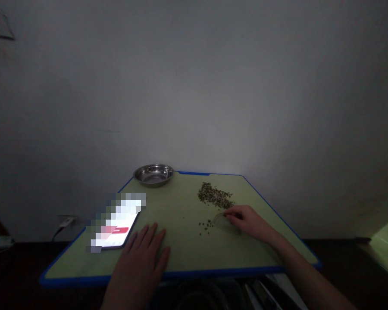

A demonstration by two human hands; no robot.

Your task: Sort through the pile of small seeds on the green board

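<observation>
My right hand point(244, 219) pinches a thin, pale, curved tool point(217, 216) between thumb and fingers, low over the right part of the table; its exact kind is too dim to make out. By the tool's tip lie several small dark pieces point(208, 224), like beans or seeds. Beyond them spreads a larger loose pile of the same brown bits point(213, 196). Palm down near the front edge, my left hand point(139, 260) rests with its fingers spread and holds nothing. Just beyond its fingers lies a phone point(129, 221) with a lit screen, partly pixelated.
A shallow metal bowl point(153, 175) stands at the table's back left corner. The pale green table point(177, 249) has a blue rim and sits against a grey wall. At the left, a white plug point(66, 222) with a dark cable shows by the wall.
</observation>
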